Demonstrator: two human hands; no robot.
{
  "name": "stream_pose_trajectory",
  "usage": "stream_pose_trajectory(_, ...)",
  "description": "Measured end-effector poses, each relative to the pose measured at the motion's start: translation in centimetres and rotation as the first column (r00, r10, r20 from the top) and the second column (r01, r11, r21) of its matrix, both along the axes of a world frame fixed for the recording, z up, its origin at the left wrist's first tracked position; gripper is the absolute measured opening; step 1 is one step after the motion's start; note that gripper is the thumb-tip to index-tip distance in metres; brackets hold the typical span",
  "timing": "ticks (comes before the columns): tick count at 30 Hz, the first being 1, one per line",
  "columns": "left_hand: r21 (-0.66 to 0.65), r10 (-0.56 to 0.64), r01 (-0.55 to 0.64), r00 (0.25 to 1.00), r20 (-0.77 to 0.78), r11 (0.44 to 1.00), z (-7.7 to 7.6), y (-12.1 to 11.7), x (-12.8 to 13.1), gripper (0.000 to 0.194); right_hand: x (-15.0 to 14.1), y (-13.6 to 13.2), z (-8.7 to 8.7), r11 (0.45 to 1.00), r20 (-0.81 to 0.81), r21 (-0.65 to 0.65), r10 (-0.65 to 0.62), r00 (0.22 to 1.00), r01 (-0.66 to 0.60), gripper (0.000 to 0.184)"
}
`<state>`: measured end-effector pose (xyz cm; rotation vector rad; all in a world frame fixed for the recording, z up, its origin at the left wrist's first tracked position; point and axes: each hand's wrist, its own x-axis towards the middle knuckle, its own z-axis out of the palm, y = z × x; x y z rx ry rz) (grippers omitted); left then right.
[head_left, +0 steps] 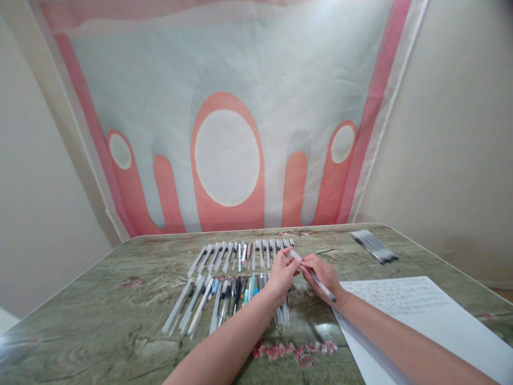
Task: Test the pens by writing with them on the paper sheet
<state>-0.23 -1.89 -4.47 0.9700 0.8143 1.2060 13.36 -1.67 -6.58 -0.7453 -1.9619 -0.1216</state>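
Note:
My left hand [281,275] and my right hand [324,276] meet above the middle of the table. Between them is a slim clear pen [327,292] with a dark end, tilted down toward the right. The left fingers pinch its upper-left end, while the right fingers close around its barrel. Under and beside my left forearm lies the front row of pens [199,305], partly hidden by the arm. Behind it runs a back row of mostly clear-barrelled pens [216,256], reaching as far as my left hand.
On the right, a white sheet with handwriting [404,305] lies partly beneath my right forearm. Several clear pens [374,246] sit side by side at the far right. The wood-patterned table [100,310] ends at a printed backdrop [276,80].

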Motion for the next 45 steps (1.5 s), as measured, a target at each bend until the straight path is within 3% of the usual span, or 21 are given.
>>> stream_pose_trajectory(6,-0.040,0.071,-0.068,0.995,0.064,0.997,0.4,0.3,-0.2,0.058,0.0,-0.3,0.3,0.996,0.028,-0.081,0.029,0.999,-0.027,0.018)
stream_pose_trajectory(10,0.074,0.228,-0.233,0.971,0.070,0.970,0.7,1.5,-1.2,0.056,0.0,-1.0,0.7,0.982,0.060,-0.185,0.053,0.997,-0.041,0.027)
stream_pose_trajectory(14,0.190,0.320,-0.326,0.945,0.061,0.926,0.7,2.2,-2.0,0.053,-0.1,-1.0,0.6,0.981,0.075,-0.192,0.057,0.996,-0.041,0.027)
stream_pose_trajectory(18,0.222,0.283,-0.280,0.959,0.020,0.934,1.0,1.3,-1.5,0.056,-0.1,-0.6,0.2,0.988,0.057,-0.154,0.020,0.998,-0.011,0.026)
stream_pose_trajectory(24,0.212,0.122,-0.128,0.992,0.040,0.969,1.4,-0.5,-0.2,0.084,0.3,-0.4,-0.3,0.997,0.048,-0.074,-0.028,0.998,0.032,0.023)
stream_pose_trajectory(45,0.245,0.122,-0.137,0.990,0.075,0.960,2.0,-0.9,-0.2,0.078,0.3,-0.4,-0.8,0.999,0.059,-0.016,-0.045,0.997,0.046,0.018)
